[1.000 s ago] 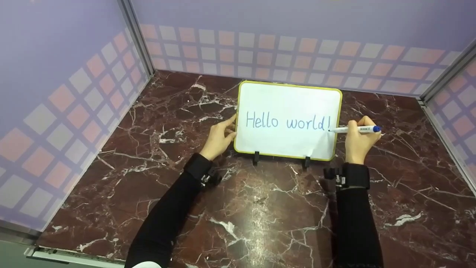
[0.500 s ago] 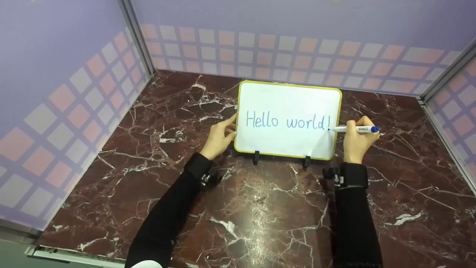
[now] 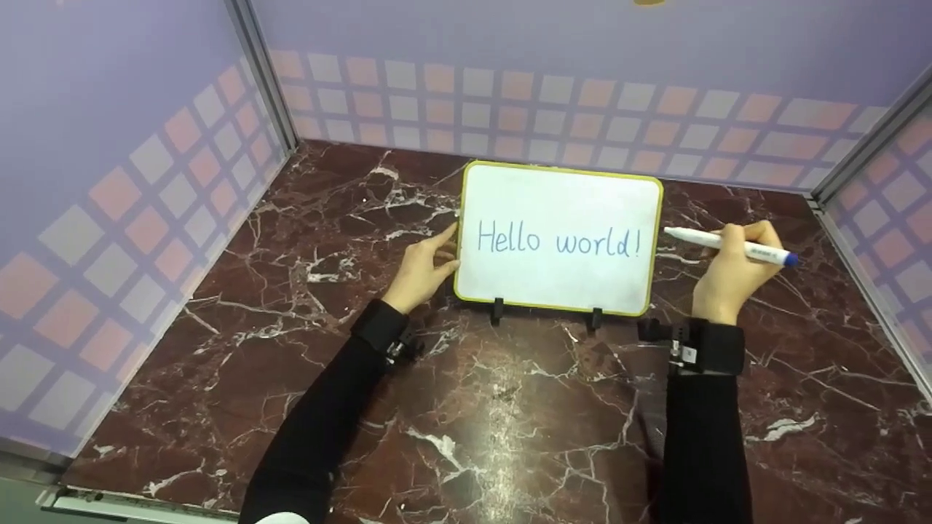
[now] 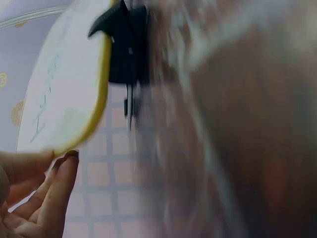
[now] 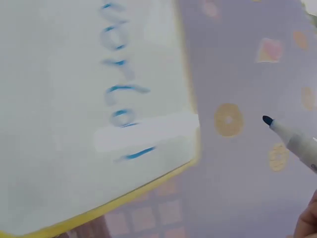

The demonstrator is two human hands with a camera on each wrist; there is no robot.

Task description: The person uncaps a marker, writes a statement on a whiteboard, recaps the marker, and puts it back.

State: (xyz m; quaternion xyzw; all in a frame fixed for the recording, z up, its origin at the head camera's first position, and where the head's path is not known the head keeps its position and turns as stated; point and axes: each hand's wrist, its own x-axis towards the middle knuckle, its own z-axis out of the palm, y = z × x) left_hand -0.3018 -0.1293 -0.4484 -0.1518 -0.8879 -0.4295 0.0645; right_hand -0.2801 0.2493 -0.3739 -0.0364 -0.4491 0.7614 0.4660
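Note:
A whiteboard (image 3: 559, 280) with a yellow frame stands tilted back on a black stand (image 4: 130, 54), reading "Hello world!" in blue. My left hand (image 3: 419, 271) pinches the board's left edge, thumb at the front and fingers behind, as the left wrist view shows. To the right of the board, my right hand (image 3: 730, 282) grips a white marker (image 3: 766, 253) with a blue end. The marker's dark tip (image 5: 268, 120) points toward the board and is apart from its right edge. In the right wrist view, only part of a finger shows at the lower right.
The board is set near the back of a dark red marbled table (image 3: 466, 422). Behind it rises a lilac wall (image 3: 510, 36) with pink and white squares, and similar panels close off both sides. Metal posts (image 3: 266, 73) run up the corners.
The marker tip has left the board by the exclamation mark, and my right hand has moved right with it. My left hand keeps its hold on the edge. The head view has shifted slightly.

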